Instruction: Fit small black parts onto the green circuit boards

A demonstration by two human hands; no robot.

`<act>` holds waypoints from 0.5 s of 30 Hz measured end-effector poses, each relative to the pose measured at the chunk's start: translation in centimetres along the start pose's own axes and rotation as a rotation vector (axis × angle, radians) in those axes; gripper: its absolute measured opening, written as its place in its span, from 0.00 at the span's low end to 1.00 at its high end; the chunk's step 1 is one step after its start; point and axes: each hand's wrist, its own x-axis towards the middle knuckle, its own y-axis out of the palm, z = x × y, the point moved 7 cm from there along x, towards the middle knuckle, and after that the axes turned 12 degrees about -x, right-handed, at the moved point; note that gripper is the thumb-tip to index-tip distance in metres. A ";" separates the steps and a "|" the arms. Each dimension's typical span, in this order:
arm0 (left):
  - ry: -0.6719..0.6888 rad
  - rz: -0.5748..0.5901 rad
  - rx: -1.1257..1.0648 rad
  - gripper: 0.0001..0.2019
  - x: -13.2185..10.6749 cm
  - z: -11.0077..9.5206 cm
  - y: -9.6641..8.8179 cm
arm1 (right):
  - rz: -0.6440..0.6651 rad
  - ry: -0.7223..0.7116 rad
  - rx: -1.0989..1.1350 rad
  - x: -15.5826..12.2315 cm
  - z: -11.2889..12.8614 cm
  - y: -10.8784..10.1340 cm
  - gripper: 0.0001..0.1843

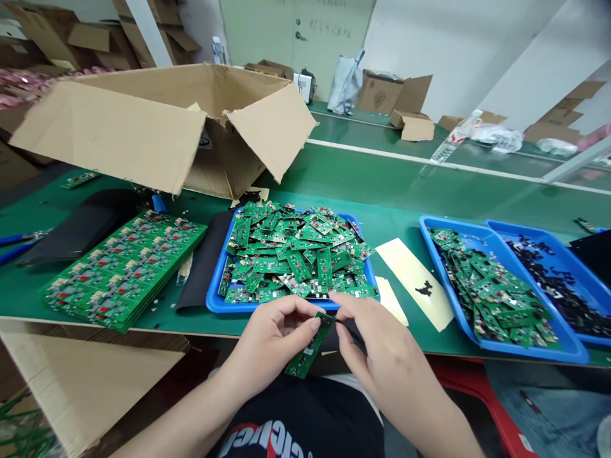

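Observation:
A small green circuit board (308, 348) is pinched between the thumb and fingers of my left hand (279, 334), just past the table's front edge. It tilts, with its lower end toward my body. At its upper end my right hand (382, 337) has thumb and forefinger closed on a small dark piece, too small to name surely. Right behind my hands, a blue tray (220, 304) is heaped with loose circuit boards (298, 254). To its right, small black parts (424, 289) lie on a yellow paper sheet (396, 251).
A stack of uncut board panels (128, 267) stands at left, near blue-handled pliers (19, 245). Behind is an open cardboard box (119, 127). At right, one blue tray (534, 356) holds boards, another (594, 337) black parts. A water bottle (456, 138) leans at the back.

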 end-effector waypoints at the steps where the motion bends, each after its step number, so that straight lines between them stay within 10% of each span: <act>1: -0.004 0.009 0.003 0.06 0.0 0.0 0.1 | 0.002 -0.011 -0.018 0.0 0.1 0.0 0.15; 15: -0.047 0.127 0.107 0.05 0.1 0.9 1.1 | -0.086 0.066 -0.014 0.2 -0.4 -0.2 0.23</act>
